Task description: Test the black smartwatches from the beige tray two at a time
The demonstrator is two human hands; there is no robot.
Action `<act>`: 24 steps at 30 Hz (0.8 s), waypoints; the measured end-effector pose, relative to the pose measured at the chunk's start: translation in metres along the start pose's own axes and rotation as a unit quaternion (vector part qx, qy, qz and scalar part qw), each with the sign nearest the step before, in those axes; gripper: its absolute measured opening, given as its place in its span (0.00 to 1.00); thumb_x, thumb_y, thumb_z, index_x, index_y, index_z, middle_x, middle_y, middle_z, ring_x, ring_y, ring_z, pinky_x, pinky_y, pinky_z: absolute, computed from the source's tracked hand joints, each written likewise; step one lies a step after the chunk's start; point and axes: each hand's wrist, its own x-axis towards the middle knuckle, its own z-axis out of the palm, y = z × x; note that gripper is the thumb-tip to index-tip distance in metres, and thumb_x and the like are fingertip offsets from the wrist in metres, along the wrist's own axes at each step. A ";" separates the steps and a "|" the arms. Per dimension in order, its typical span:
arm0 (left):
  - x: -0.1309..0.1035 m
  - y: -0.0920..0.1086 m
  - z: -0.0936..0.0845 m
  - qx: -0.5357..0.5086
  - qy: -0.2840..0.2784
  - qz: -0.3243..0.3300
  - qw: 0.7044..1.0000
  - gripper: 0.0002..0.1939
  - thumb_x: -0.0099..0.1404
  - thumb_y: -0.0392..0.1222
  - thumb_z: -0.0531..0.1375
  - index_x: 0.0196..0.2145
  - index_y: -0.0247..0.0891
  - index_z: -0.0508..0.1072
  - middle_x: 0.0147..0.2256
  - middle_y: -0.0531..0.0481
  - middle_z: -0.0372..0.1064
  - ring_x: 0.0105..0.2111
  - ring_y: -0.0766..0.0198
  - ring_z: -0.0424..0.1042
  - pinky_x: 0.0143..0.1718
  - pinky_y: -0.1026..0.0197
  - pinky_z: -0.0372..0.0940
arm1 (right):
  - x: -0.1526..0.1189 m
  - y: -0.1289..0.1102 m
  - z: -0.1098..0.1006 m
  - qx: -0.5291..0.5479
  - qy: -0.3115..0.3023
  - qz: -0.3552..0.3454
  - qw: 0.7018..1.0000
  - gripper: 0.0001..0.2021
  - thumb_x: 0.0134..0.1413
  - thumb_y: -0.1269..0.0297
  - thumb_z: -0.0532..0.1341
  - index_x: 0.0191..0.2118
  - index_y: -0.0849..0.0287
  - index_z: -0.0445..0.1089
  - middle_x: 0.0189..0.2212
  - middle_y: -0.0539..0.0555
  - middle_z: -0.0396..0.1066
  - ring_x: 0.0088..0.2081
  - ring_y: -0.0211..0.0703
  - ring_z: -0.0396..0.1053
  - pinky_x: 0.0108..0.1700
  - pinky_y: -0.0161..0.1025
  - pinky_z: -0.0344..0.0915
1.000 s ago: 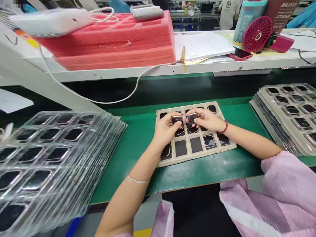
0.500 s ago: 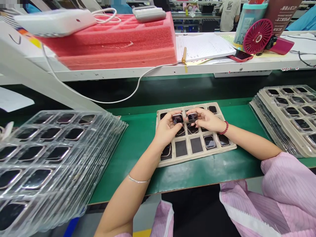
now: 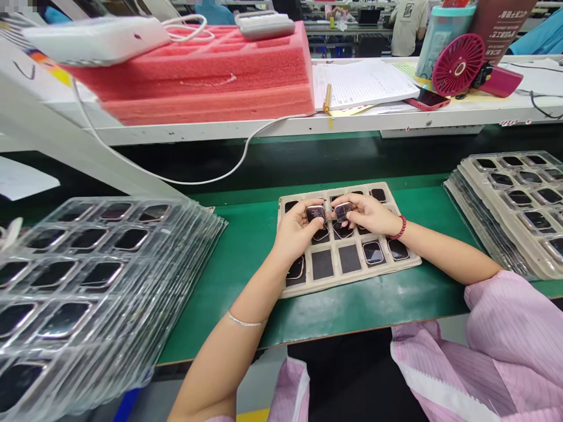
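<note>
My left hand [image 3: 297, 228] grips a smartwatch case [image 3: 315, 213] with a dark screen showing small light text, its thumb on the lower edge. Close beside it, my right hand [image 3: 369, 212] pinches another smartwatch case [image 3: 343, 211], also dark-faced. Both are held above a beige compartment tray [image 3: 311, 286] on the green bench. More watch cases, such as one at the front [image 3: 373, 252], sit in its compartments. Two front compartments show only a bare dark floor, like this one [image 3: 322, 264]. My hands hide part of the tray's middle.
Tall stacked clear trays [image 3: 176, 275] of watch cases stand at left, and a beige tray stack [image 3: 505, 217] at right. A shelf [image 3: 211, 133] across the back carries red foam [image 3: 211, 76], papers [image 3: 365, 82] and a pink fan [image 3: 460, 67]. A white cable [image 3: 246, 146] droops below it.
The watch case in my left hand has tilted slightly, and its screen text shows more clearly. My right thumb has shifted a little on its watch case. The trays have stayed put.
</note>
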 end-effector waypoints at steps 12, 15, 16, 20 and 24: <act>0.001 -0.002 0.000 0.002 -0.006 0.002 1.000 0.23 0.52 0.34 0.61 0.48 0.36 0.67 0.39 0.45 0.73 0.42 0.56 0.74 0.44 0.55 0.69 | 0.000 -0.004 0.000 0.020 0.014 0.021 0.999 0.18 0.50 0.76 0.53 0.49 0.62 0.64 0.42 0.56 0.72 0.32 0.35 0.73 0.30 0.29 0.71; 0.000 0.000 0.000 -0.001 0.004 0.005 1.000 0.21 0.53 0.37 0.63 0.46 0.36 0.69 0.40 0.45 0.73 0.41 0.56 0.74 0.43 0.55 0.69 | 0.000 -0.001 0.001 0.014 0.007 0.000 1.000 0.22 0.46 0.78 0.54 0.50 0.62 0.64 0.44 0.57 0.71 0.37 0.38 0.73 0.33 0.30 0.71; 0.001 -0.001 -0.001 -0.002 0.007 0.006 1.000 0.20 0.54 0.37 0.62 0.45 0.36 0.70 0.40 0.44 0.73 0.41 0.56 0.74 0.41 0.56 0.70 | 0.000 -0.001 0.001 0.013 0.001 -0.015 1.000 0.23 0.45 0.78 0.54 0.50 0.62 0.64 0.45 0.57 0.70 0.39 0.39 0.72 0.35 0.31 0.72; 0.002 -0.005 -0.001 -0.004 0.020 0.014 1.000 0.17 0.53 0.35 0.61 0.43 0.36 0.71 0.42 0.45 0.72 0.41 0.57 0.73 0.42 0.56 0.70 | 0.000 0.001 0.002 0.010 -0.016 -0.065 0.998 0.22 0.45 0.77 0.55 0.50 0.63 0.64 0.46 0.57 0.69 0.45 0.41 0.70 0.41 0.34 0.72; 0.003 -0.008 -0.001 -0.005 0.014 0.014 1.000 0.21 0.50 0.32 0.59 0.44 0.37 0.70 0.42 0.45 0.72 0.45 0.56 0.72 0.45 0.54 0.69 | 0.000 0.002 0.000 0.005 -0.007 -0.022 1.000 0.21 0.49 0.75 0.55 0.52 0.64 0.63 0.43 0.58 0.70 0.37 0.39 0.72 0.35 0.32 0.72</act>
